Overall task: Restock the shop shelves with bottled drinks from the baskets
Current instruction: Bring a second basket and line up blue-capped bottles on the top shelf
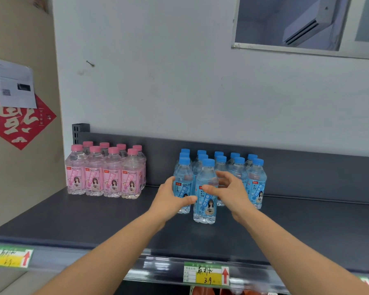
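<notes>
Pink-cap bottles (106, 173) in tight block on dark shelf (73, 218), well apart at 9 o'clock from blue-cap bottles (257, 179).
Left hand (170, 199) at 9 o'clock of front bottle (205, 209): fingers half-curved, thumb across neighbour bottle (182, 179), reaching front bottle. Grip or only touch: cannot tell.
Front bottle upright on shelf, at 6 o'clock edge of blue group.
Right hand (232, 192) at 3 o'clock of it: fingers spread wide, thumb tip touching bottle, holding nothing.
Price tag (206, 274) on shelf rail, 6 o'clock.
</notes>
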